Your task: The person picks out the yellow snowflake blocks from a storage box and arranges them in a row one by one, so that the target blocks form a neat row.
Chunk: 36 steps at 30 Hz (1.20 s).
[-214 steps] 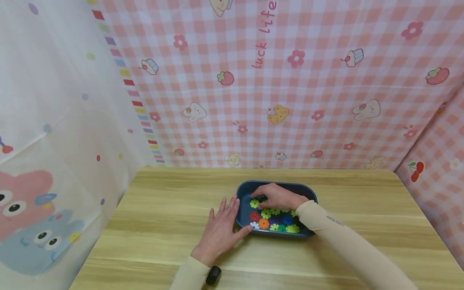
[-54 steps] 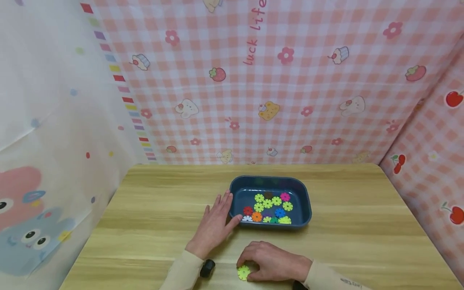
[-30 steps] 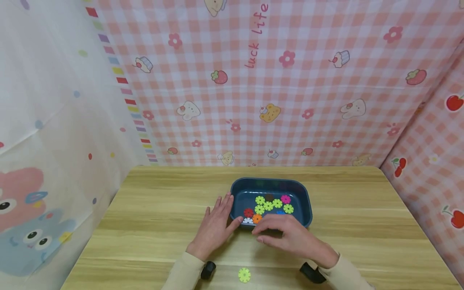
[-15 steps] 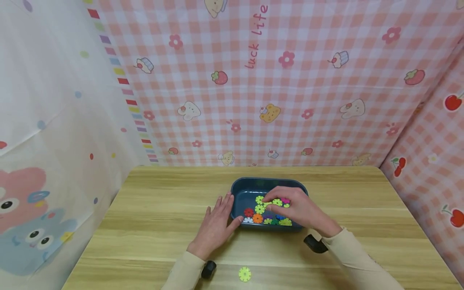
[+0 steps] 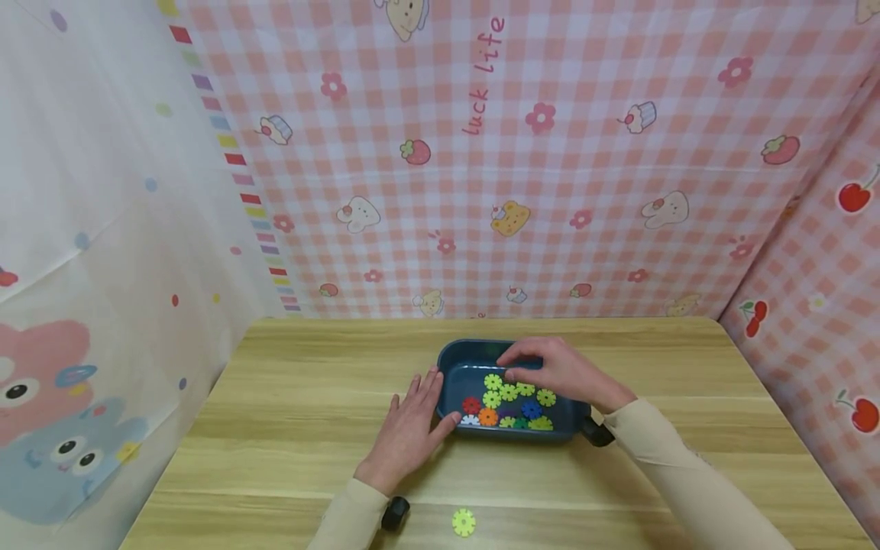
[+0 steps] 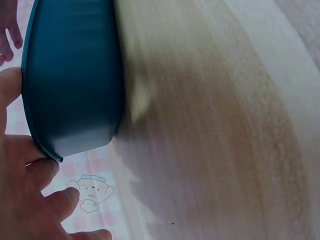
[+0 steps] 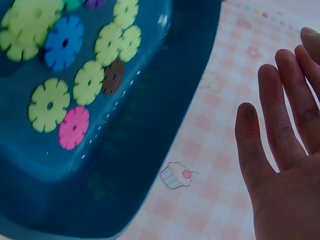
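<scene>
My left hand [image 5: 406, 435] lies along the left end of a dark blue tub [image 5: 457, 386], straight fingers touching its side and thumb at the near corner. In the left wrist view, the thumb and a finger of that hand [image 6: 25, 195] meet the tub's rim. Over the tub's far right part hovers my right hand [image 5: 564, 370], fingers bent slightly, nothing visible in them. Inside lie notched snowflake discs: several yellow-green, a red disc [image 5: 470, 406], an orange disc [image 5: 487, 416], a blue disc [image 7: 64, 43], a pink disc [image 7: 74, 127] and a brown disc [image 7: 113, 76].
One yellow-green disc [image 5: 464, 522] lies alone on the wooden table [image 5: 309, 397], near its front edge between the forearms. A pink checked cloth [image 5: 385, 176] hangs behind the table, and a white cloth [image 5: 103, 191] on the left.
The right hand set a yellow-green disc on the table near the front, let go of it, then rose back over the tub and shifted toward its far side. The left hand stayed at the tub.
</scene>
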### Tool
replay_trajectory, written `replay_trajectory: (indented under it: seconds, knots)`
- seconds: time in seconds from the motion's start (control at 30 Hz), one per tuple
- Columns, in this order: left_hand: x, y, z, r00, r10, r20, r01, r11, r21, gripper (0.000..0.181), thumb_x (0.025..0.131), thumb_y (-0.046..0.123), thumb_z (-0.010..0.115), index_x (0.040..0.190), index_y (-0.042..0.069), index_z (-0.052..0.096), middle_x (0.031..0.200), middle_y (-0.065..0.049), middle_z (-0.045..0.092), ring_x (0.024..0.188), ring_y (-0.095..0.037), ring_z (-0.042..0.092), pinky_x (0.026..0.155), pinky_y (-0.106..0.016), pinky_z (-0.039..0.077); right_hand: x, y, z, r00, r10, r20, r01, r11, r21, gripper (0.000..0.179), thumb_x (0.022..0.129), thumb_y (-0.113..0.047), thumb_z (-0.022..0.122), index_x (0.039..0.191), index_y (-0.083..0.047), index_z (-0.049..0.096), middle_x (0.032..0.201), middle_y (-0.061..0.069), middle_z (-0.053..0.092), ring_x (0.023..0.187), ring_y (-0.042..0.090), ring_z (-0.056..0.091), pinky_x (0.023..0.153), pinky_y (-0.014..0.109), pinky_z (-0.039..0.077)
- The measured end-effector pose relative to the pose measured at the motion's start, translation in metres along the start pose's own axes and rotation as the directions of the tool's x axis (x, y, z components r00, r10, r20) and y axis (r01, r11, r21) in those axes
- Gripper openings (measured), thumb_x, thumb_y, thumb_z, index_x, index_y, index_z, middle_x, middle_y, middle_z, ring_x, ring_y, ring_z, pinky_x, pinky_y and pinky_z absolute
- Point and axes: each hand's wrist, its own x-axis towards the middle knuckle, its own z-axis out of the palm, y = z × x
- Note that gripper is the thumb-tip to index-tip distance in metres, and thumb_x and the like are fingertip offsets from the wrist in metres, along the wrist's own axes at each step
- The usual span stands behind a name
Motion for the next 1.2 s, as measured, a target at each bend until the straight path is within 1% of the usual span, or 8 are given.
replay_trajectory:
  seconds: [0.07, 0.17, 0.4, 0.57, 0.77, 0.9, 1.07, 1.2]
  knots:
    - [0.0, -0.001, 0.0, 1.0, -0.001, 0.001, 0.001, 1.0, -0.003, 0.077, 0.106, 0.056, 0.047, 0.164, 0.007, 0.029, 0.171, -0.008, 0.021, 0.156, -0.037, 0.021, 0.118, -0.069, 0.023, 0.004, 0.004, 0.0, 0.999, 0.041, 0.017, -0.041, 0.999, -0.001, 0.022, 0.099, -0.029, 0.073, 0.118, -0.019, 0.076, 0.116, -0.001, 0.074, 0.101, 0.011, 0.067, 0.093, 0.042, 0.057]
    - [0.0, -0.001, 0.001, 1.0, -0.005, 0.008, 0.006, 1.0, -0.014, 0.077, 0.106, 0.055, 0.048, 0.164, 0.007, 0.029, 0.171, -0.008, 0.021, 0.156, -0.038, 0.021, 0.118, -0.069, 0.023, 0.01, 0.009, -0.001, 0.994, 0.096, 0.05, -0.098, 0.995, 0.021, 0.023, 0.099, -0.028, 0.072, 0.12, -0.018, 0.076, 0.116, 0.0, 0.074, 0.099, 0.011, 0.068, 0.093, 0.042, 0.057]
    - [0.0, 0.0, 0.004, 1.0, -0.02, 0.016, 0.02, 1.0, -0.021, 0.077, 0.106, 0.053, 0.05, 0.164, 0.007, 0.029, 0.171, -0.009, 0.021, 0.156, -0.038, 0.021, 0.119, -0.069, 0.022, 0.025, 0.021, 0.002, 0.976, 0.171, 0.133, -0.176, 0.984, 0.027, 0.029, 0.1, -0.029, 0.071, 0.125, -0.014, 0.074, 0.125, 0.008, 0.072, 0.106, 0.015, 0.068, 0.099, 0.045, 0.055]
    - [-0.001, 0.0, 0.007, 0.999, -0.019, 0.026, 0.019, 1.0, -0.02, 0.077, 0.106, 0.053, 0.05, 0.164, 0.007, 0.028, 0.171, -0.008, 0.021, 0.156, -0.038, 0.021, 0.118, -0.069, 0.023, 0.033, 0.036, 0.01, 0.965, 0.182, 0.188, -0.185, 0.983, -0.003, 0.032, 0.101, -0.024, 0.07, 0.128, -0.008, 0.073, 0.125, 0.005, 0.073, 0.108, 0.016, 0.068, 0.1, 0.045, 0.055]
    - [-0.002, 0.001, 0.009, 0.999, -0.027, 0.03, 0.029, 0.999, -0.038, 0.076, 0.107, 0.053, 0.049, 0.164, 0.008, 0.028, 0.172, -0.007, 0.021, 0.156, -0.037, 0.02, 0.119, -0.069, 0.021, 0.04, 0.045, 0.018, 0.951, 0.212, 0.226, -0.21, 0.977, -0.033, 0.028, 0.1, -0.019, 0.07, 0.125, -0.007, 0.074, 0.118, 0.002, 0.074, 0.099, 0.012, 0.069, 0.093, 0.041, 0.058]
    - [-0.001, 0.001, 0.008, 0.999, -0.036, 0.033, 0.037, 0.998, -0.043, 0.077, 0.106, 0.054, 0.05, 0.164, 0.008, 0.027, 0.172, -0.006, 0.02, 0.157, -0.036, 0.019, 0.12, -0.068, 0.02, 0.041, 0.05, 0.022, 0.939, 0.223, 0.263, -0.223, 0.974, -0.03, 0.026, 0.1, -0.014, 0.07, 0.124, -0.004, 0.074, 0.115, 0.004, 0.074, 0.097, 0.013, 0.069, 0.091, 0.04, 0.059]
    - [-0.002, 0.001, 0.006, 0.999, -0.037, 0.036, 0.038, 0.999, -0.035, 0.078, 0.106, 0.054, 0.05, 0.164, 0.008, 0.027, 0.172, -0.006, 0.019, 0.157, -0.036, 0.019, 0.12, -0.068, 0.021, 0.043, 0.054, 0.031, 0.92, 0.236, 0.312, -0.225, 0.972, -0.072, 0.024, 0.1, -0.012, 0.069, 0.123, -0.008, 0.074, 0.113, 0.001, 0.074, 0.099, 0.012, 0.068, 0.091, 0.035, 0.058]
    - [0.0, 0.0, 0.003, 0.999, -0.026, 0.019, 0.027, 0.999, -0.032, 0.078, 0.106, 0.053, 0.052, 0.164, 0.007, 0.028, 0.172, -0.008, 0.021, 0.156, -0.038, 0.021, 0.119, -0.069, 0.022, 0.049, 0.054, 0.035, 0.923, 0.223, 0.313, -0.201, 0.974, -0.104, 0.023, 0.099, -0.012, 0.07, 0.121, -0.012, 0.076, 0.112, -0.002, 0.074, 0.098, 0.011, 0.067, 0.09, 0.035, 0.059]
